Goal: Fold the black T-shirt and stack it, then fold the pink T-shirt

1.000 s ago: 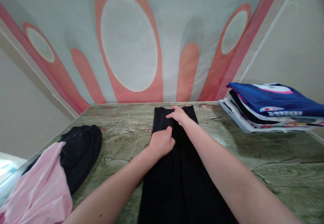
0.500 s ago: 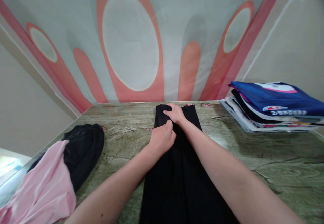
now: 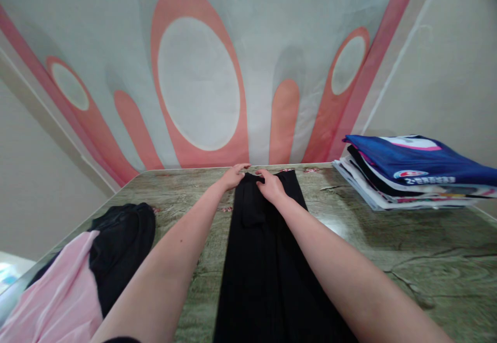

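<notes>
A pair of black trousers [image 3: 252,276] lies lengthwise on the wood-patterned table, its far end close to the table's back edge. My left hand [image 3: 233,176] is at the far left corner of the cloth, fingers stretched out and apart. Beside it, my right hand [image 3: 272,187] pinches the far edge of the trousers between thumb and fingers. A small folded-over flap of black cloth shows just below the hands, on the left half. The near end of the garment runs out of view.
On the left lie a pink garment [image 3: 58,286] and a crumpled black garment [image 3: 126,244]. A stack of folded clothes with a blue printed top [image 3: 419,159] stands at the right. Behind the table [image 3: 186,198] rises a wall with a coral pattern [image 3: 194,1].
My left hand has moved from the middle of the cloth up to its far left corner, its closed fingers now spread. My right hand stays near the far edge. The view has tilted slightly up.
</notes>
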`<state>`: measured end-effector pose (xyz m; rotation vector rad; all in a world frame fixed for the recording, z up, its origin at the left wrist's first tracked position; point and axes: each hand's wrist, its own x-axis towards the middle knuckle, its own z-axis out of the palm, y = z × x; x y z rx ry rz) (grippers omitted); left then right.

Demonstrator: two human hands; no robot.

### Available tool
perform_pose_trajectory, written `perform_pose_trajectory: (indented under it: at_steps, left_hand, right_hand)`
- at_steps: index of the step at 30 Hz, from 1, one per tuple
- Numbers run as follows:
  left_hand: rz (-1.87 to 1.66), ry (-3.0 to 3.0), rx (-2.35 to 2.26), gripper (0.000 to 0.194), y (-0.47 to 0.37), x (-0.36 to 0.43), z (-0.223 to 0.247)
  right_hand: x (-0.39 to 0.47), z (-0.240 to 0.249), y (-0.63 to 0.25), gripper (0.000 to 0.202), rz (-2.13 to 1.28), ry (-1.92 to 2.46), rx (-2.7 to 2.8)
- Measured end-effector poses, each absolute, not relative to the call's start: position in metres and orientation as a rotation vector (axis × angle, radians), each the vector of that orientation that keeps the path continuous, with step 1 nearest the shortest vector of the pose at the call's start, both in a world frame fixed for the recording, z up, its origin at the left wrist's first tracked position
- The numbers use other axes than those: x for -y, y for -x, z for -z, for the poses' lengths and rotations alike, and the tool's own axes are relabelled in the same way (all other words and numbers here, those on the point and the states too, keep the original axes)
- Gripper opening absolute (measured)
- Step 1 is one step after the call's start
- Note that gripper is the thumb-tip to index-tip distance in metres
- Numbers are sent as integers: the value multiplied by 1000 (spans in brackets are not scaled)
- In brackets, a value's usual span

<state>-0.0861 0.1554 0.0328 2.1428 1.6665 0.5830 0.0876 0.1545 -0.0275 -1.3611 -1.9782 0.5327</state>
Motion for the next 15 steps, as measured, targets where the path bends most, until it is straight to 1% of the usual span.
perform_pose_trajectory:
  at_steps: [3, 8, 12, 15]
  left_hand:
    - [-477, -2135, -1541, 34, 91, -182, -30]
    - [-386, -2140, -1477, 43, 106, -192, -21]
    - [-358, -2179, -1548, 36, 122, -196, -19]
    - [-374, -2201, -1636, 37, 129, -199, -19]
  right_hand:
    - [-158, 29, -91, 35, -531, 1352, 1931]
    - [-168, 34, -97, 31, -611, 1376, 1881]
    - [-175, 36, -103, 41, -669, 1369, 1961]
    - [-176, 36, -105, 37, -684, 1287, 1908]
